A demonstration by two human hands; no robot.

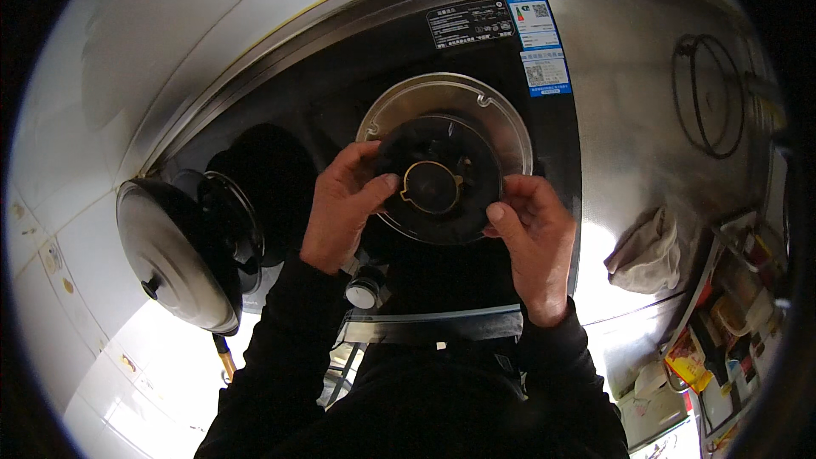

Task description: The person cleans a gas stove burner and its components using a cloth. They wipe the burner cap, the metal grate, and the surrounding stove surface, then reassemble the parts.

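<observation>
Between my two hands is a round black disc-like part (433,229), seemingly a gas burner part, with a thin brass-coloured ring (409,172) at its middle. My left hand (347,201) grips its left edge between thumb and fingers. At its right edge, the thumb and fingers of my right hand (535,229) pinch the rim. Behind the part, a round metal drip tray (440,92) with notches in its rim lies on the black glass gas hob (344,92). A control knob (362,293) is near my left wrist.
A lidded wok (178,261) stands at the left by the tiled wall. Labels (542,44) are stuck on the hob's far right corner. On the steel counter (612,108) are a wire ring rack (707,95) and a crumpled cloth (647,255). Food packets (688,360) fill a rack at the right.
</observation>
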